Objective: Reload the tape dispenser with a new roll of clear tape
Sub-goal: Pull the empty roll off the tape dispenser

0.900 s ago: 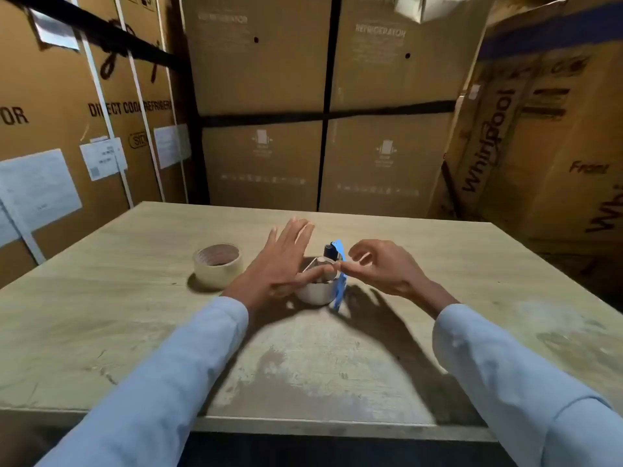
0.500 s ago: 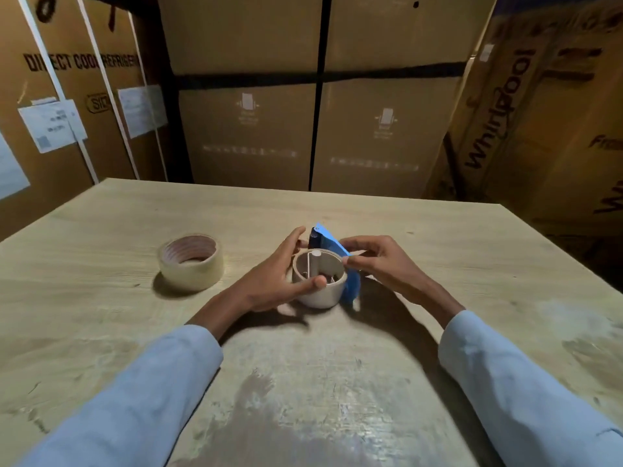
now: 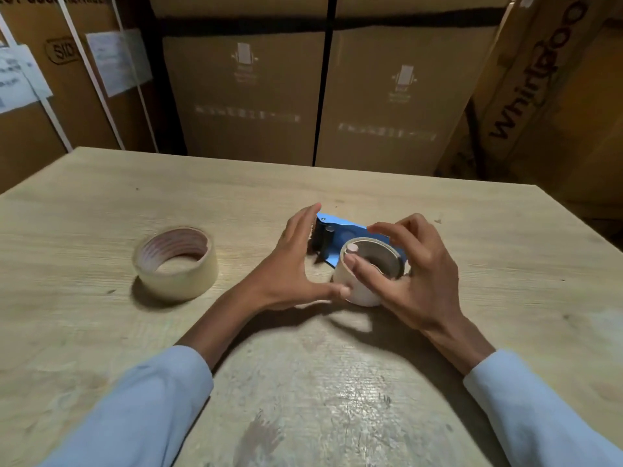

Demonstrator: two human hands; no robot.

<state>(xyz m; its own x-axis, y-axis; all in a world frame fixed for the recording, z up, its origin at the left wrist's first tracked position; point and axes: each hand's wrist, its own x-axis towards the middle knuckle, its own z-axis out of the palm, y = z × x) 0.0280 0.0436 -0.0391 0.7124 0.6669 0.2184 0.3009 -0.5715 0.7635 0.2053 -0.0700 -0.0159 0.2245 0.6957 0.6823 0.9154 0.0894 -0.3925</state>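
Observation:
A blue tape dispenser (image 3: 344,227) lies on its side on the wooden table (image 3: 101,203), its black roller and toothed blade pointing left. On its hub sits a pale, nearly bare core ring (image 3: 362,291). My right hand (image 3: 414,274) grips that ring from the right, fingers over its top and rim. My left hand (image 3: 290,264) cups the dispenser's blade end, thumb tip touching the ring's lower left side. A full roll of clear tape (image 3: 177,262) lies flat on the table to the left, apart from both hands.
Tall cardboard appliance boxes (image 3: 387,96) stand close behind the table's far edge and along both sides. Both light blue sleeves (image 3: 141,409) reach in from the near edge.
The dispenser has been tipped from upright onto its side, blue plate now behind the ring. My right hand has moved over the ring's top. The camera has come closer and lower.

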